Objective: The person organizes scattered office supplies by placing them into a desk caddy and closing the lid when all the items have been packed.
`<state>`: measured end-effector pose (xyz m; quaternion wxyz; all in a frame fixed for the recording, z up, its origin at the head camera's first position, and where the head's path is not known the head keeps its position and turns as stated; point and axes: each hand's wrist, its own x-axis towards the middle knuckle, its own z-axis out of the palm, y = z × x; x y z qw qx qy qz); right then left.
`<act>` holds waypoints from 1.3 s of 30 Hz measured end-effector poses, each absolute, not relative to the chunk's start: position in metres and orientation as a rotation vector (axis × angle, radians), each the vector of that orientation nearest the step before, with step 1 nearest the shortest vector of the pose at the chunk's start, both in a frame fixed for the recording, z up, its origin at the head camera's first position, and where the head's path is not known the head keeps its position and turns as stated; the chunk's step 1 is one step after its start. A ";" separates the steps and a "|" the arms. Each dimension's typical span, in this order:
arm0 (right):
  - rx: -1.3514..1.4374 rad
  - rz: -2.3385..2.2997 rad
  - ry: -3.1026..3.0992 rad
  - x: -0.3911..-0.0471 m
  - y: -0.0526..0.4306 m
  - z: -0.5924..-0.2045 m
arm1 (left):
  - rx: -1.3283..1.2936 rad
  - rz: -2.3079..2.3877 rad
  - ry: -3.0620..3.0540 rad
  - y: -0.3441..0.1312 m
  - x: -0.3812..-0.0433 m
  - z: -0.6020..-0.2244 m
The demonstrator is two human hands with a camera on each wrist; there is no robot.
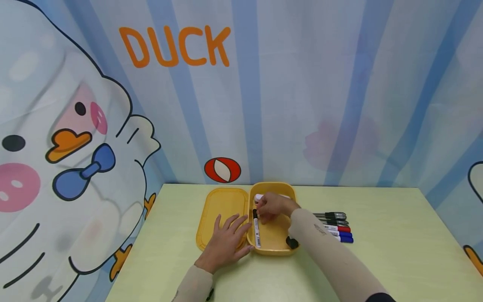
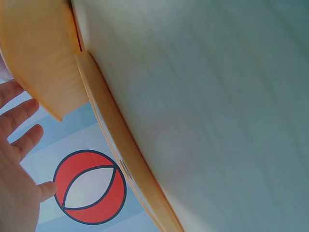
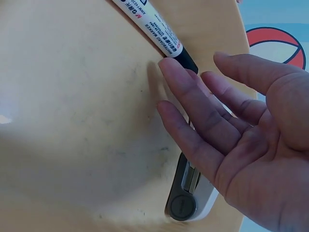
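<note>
While the left hand [image 1: 224, 246] lies spread at eight o'clock of the yellow storage box [image 1: 272, 252], its fingertips are at the box's left wall; whether they touch that wall cannot be told. The left forearm enters from seven o'clock. The right forearm enters from five o'clock and crosses the box's right rim, placing the right hand [image 1: 275, 206] palm-down inside, toward twelve o'clock. In the right wrist view, its fingers extend loosely and grip nothing, with the fingertips just beside the marker's cap; contact cannot be confirmed.

The box stands on the pale table [image 1: 400, 243], with its flat yellow lid [image 1: 225, 202] adjacent at nine o'clock. Inside the box, the whiteboard marker [image 1: 257, 231] lies along the nine o'clock wall, cap toward twelve. A white-and-grey hand tool [image 3: 186, 198] lies at twelve o'clock, partly behind the right hand. A dark rounded object [image 1: 292, 242] sits at five o'clock; its type cannot be determined. Outside the box, at three o'clock, lie black-ended pens [image 1: 337, 216], a red-capped marker [image 1: 344, 229] and blue-capped markers [image 1: 346, 240], partly covered by the right sleeve.

The whiteboard marker has a white barrel, black cap and printed lettering, including "WHITEBOARD MARKER".
</note>
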<state>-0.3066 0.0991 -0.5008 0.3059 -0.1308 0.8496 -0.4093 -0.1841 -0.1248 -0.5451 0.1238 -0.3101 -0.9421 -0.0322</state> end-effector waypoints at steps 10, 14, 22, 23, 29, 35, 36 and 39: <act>-0.381 -1.080 2.300 -0.300 0.107 -0.495 | -0.897 -0.116 -2.752 -0.124 -0.183 -0.545; -0.402 -1.145 2.306 -0.296 0.116 -0.491 | -0.895 -0.110 -2.753 -0.124 -0.183 -0.545; -0.459 -1.275 2.360 -0.277 0.135 -0.481 | -0.878 -0.108 -2.784 -0.124 -0.184 -0.547; -0.470 -1.289 2.367 -0.274 0.138 -0.480 | -0.877 -0.106 -2.786 -0.124 -0.184 -0.547; -0.476 -1.383 2.388 -0.254 0.155 -0.473 | -0.868 -0.093 -2.793 -0.123 -0.184 -0.548; -0.438 -1.438 2.468 -0.231 0.173 -0.468 | -0.860 -0.089 -2.797 -0.122 -0.183 -0.547; -0.436 -1.442 2.490 -0.227 0.176 -0.467 | -0.859 -0.087 -2.798 -0.122 -0.183 -0.547; -0.425 -1.477 2.558 -0.214 0.188 -0.465 | -0.865 -0.094 -2.791 -0.122 -0.184 -0.547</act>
